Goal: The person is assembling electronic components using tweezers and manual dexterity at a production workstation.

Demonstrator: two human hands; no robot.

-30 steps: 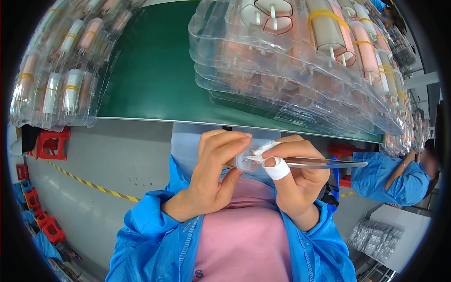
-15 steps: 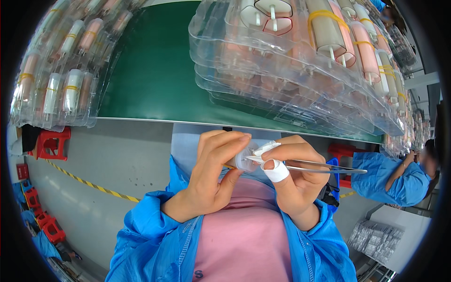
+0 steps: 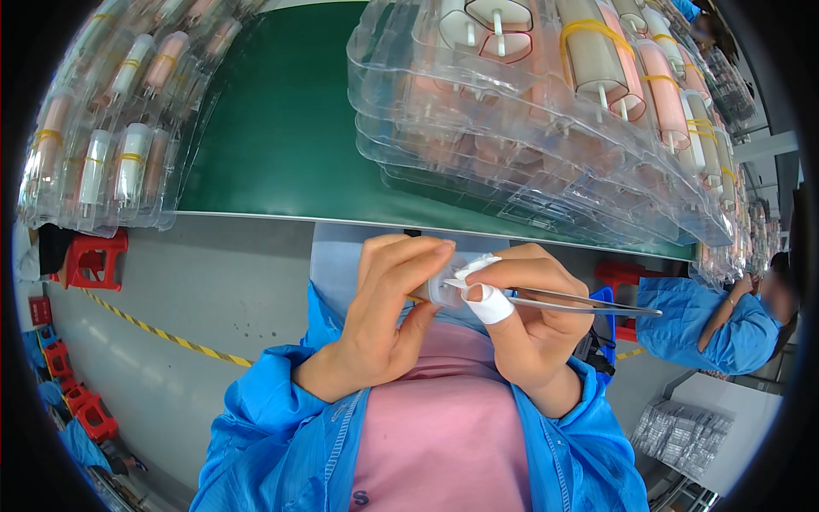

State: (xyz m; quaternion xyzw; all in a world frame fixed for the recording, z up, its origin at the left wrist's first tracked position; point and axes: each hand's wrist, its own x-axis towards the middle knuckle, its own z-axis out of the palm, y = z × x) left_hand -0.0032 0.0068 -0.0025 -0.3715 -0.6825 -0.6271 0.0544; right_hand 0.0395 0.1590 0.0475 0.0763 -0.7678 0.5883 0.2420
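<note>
Left hand (image 3: 374, 311) pinches clear plastic cylinder (image 3: 443, 288) between fingers and thumb, its end toward right hand (image 3: 533, 316). Right hand, thumb wrapped in white tape (image 3: 491, 305), grips metal tweezers (image 3: 618, 309), tips at that end; can't tell contact from here. Beyond: green table (image 3: 281, 119), stacked clear trays (image 3: 478, 158).

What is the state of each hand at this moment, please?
Left hand: closed, holding a translucent cylinder.
Right hand: closed, holding metal tweezers, tips at the cylinder's end.
</note>
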